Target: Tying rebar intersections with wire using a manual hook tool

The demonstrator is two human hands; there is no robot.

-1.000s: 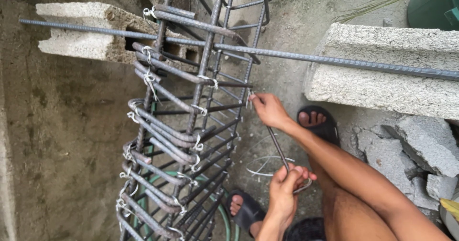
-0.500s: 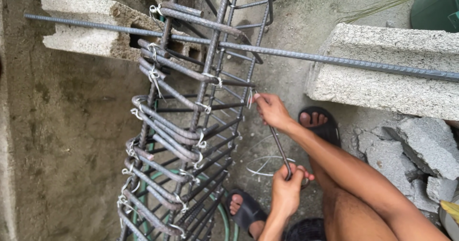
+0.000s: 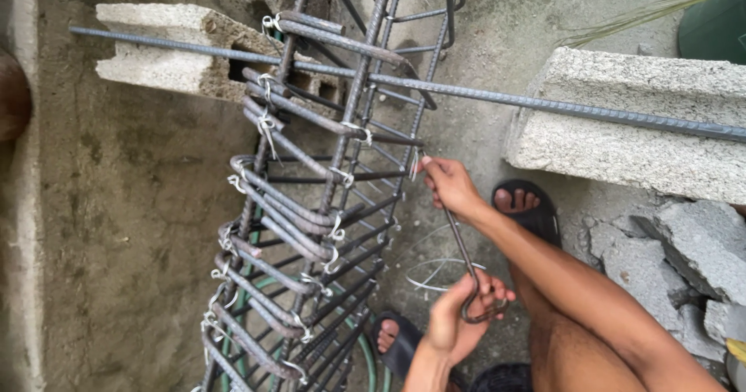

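Fingers of the right hand pinch a hard-to-see wire at the rebar cage, while the left hand grips the hooked tool.

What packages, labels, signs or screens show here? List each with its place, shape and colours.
None in view: no package, label, sign or screen.
What shows instead is bare metal and masonry: a tied rebar cage, a long rebar rod lying across grey concrete blocks, and a hooked tying tool held between the two hands, left hand and right hand.
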